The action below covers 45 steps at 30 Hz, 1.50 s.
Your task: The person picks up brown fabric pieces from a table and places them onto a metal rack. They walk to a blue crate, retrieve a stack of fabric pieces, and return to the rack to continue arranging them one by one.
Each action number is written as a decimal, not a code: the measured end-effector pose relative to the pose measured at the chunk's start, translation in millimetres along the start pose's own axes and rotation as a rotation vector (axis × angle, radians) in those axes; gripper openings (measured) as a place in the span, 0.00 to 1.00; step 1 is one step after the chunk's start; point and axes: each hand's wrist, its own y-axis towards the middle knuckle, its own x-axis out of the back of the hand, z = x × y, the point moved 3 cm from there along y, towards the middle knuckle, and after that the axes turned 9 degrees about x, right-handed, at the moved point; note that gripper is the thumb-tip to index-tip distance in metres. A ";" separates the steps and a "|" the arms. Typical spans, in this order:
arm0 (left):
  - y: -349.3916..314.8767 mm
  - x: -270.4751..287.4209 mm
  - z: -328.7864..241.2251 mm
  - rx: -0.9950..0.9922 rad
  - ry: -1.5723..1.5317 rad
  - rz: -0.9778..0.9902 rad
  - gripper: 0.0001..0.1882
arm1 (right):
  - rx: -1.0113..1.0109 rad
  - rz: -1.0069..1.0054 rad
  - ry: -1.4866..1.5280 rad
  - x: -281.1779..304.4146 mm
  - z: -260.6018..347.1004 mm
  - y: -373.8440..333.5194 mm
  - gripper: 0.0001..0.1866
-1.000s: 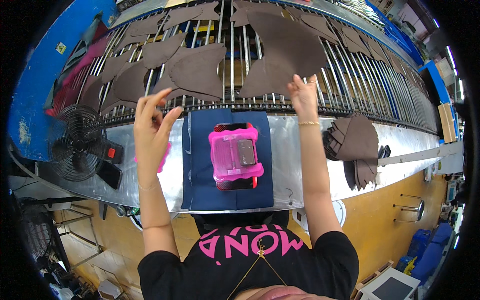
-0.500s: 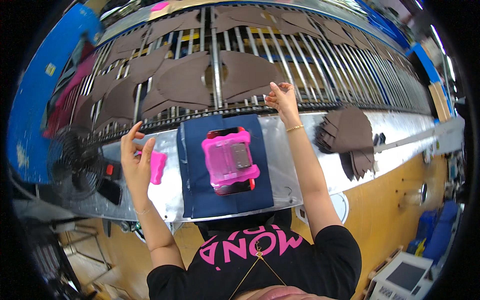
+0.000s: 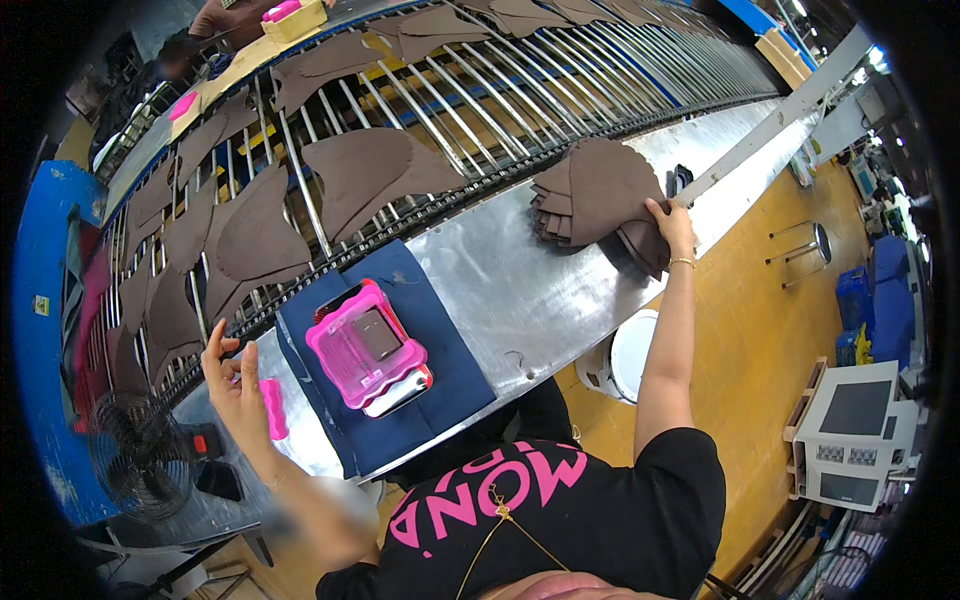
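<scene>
My left hand [image 3: 237,385] is raised over the table's left part with its fingers apart and nothing in them. Close by lies a pink wavy-edged piece [image 3: 272,408]. My right hand [image 3: 676,226] reaches to the right edge of a fanned stack of dark brown cut pieces [image 3: 612,190]; its thumb and fingers are apart at that edge. Between my arms, a pink clear-lidded box [image 3: 345,355] sits on a red-edged item [image 3: 420,377]. Under both is a folded dark blue cloth [image 3: 450,365]. A dark block shows through the lid.
Beyond the metal table [image 3: 510,300] runs a conveyor of metal rods [image 3: 520,95], carrying several brown pieces [image 3: 375,175]. A black fan [image 3: 140,450] stands at the left end. A grey bar [image 3: 770,115] slants over the right end. Another person's arm [image 3: 235,20] shows far left.
My right hand has moved from above the conveyor to the brown stack on the right. My left hand stays raised. The whole view has turned toward the right.
</scene>
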 end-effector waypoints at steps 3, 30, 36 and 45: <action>-6.0 6.0 -4.3 0.010 0.035 -0.025 0.22 | 0.088 0.008 -0.141 37.9 39.9 -2.9 0.29; -20.0 33.3 -31.9 0.059 -0.465 -0.036 0.10 | 0.810 0.663 1.733 116.0 348.3 -209.4 0.10; -26.5 75.6 -31.6 -0.088 -0.388 -0.178 0.09 | 0.999 0.723 1.482 76.6 374.4 -232.7 0.13; -31.3 81.3 4.8 -0.028 -0.102 0.010 0.04 | 1.174 0.632 1.254 86.3 362.7 -228.6 0.11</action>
